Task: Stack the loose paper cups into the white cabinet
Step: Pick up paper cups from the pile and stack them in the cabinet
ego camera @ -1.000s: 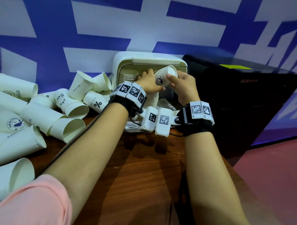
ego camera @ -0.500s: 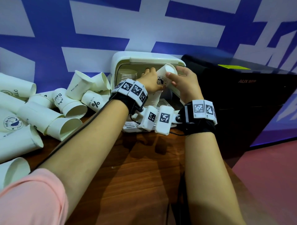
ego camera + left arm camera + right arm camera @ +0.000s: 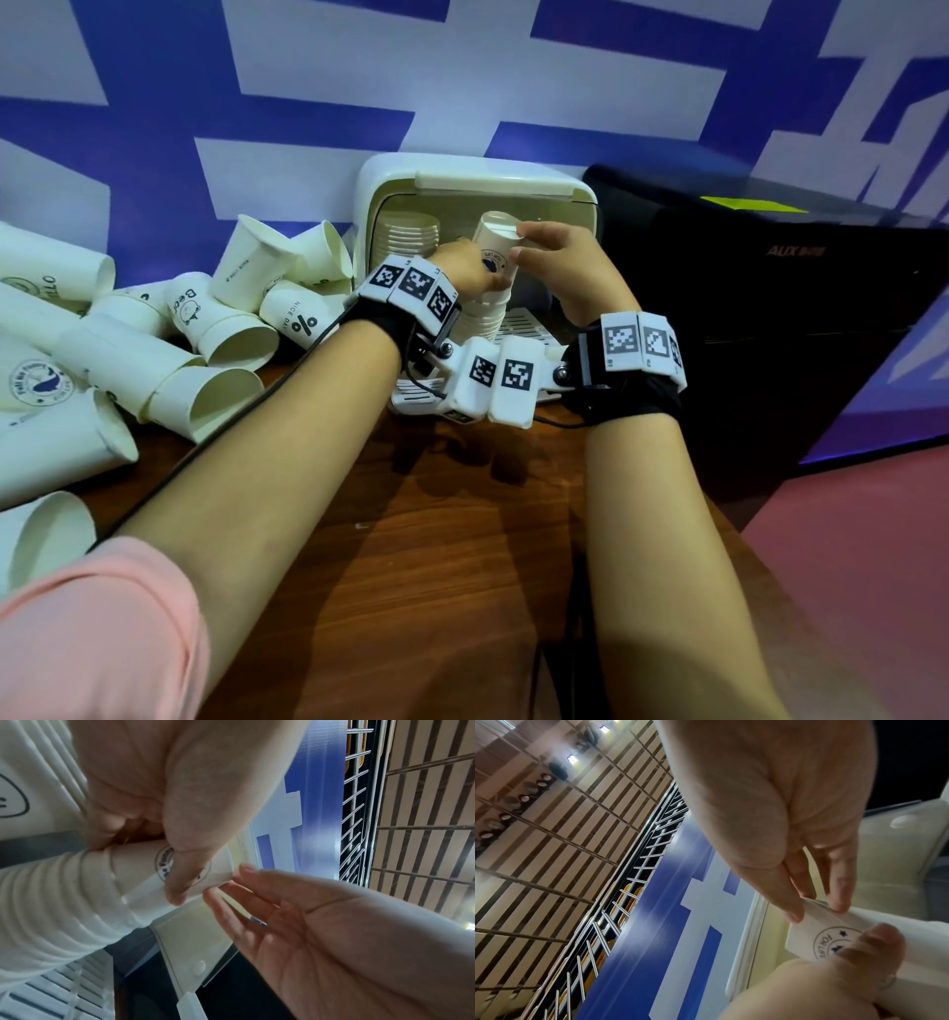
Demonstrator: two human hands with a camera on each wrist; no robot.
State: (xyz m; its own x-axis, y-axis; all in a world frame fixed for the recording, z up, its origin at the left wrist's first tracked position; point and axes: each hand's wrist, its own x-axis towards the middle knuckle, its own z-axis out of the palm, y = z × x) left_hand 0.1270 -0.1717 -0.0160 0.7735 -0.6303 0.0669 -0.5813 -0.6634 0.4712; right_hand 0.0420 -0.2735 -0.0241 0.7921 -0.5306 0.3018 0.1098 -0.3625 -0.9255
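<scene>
I see left hand (image 3: 464,267) fingers grasping inverted white paper cup with round blue logo (image 3: 495,257) atop nested stack inside white plastic cabinet (image 3: 493,177); right hand (image 3: 570,267) fingers released, straight, tips touching cup base.

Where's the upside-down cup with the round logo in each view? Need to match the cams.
Head: inverted cup at upper centre, atop a stack in the white cabinet, between both hands.
Left wrist: cup at centre-left, under the left hand's thumb.
Right wrist: cup at lower right, its base touched by the right hand's fingertips.
Shared landmark: the round printed logo.
</scene>
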